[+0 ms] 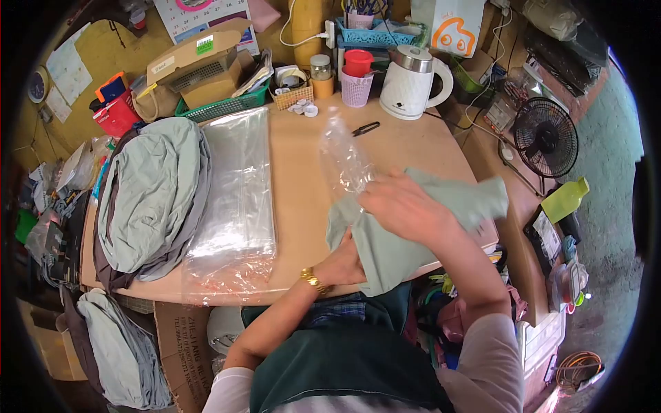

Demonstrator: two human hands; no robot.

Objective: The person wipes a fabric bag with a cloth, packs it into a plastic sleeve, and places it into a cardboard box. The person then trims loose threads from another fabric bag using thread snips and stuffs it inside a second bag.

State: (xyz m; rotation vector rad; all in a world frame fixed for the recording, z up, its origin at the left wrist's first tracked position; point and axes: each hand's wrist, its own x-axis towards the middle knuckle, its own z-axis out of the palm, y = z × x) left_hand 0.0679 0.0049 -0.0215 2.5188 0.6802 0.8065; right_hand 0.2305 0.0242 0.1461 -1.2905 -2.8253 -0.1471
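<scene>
At the near edge of the bench (299, 186), right of its middle, a pale green cloth (403, 251) lies bunched in front of the person, its far right end blurred. The left hand (346, 263) touches its near left part, the fingers partly hidden by a fold, so I cannot tell how tightly they close. The right hand (401, 208) is over the cloth, fingers bent and blurred; whether they pinch anything is unclear. Just beyond those fingers is a clear, crumpled plastic bottle (337, 155), with a small black tool (366, 128) near it. Further left lie flat clear plastic sheets (237, 162), then a pile of pale green garments (153, 199). A white kettle (407, 82) stands at the back, and a black fan (546, 136) farther right.
</scene>
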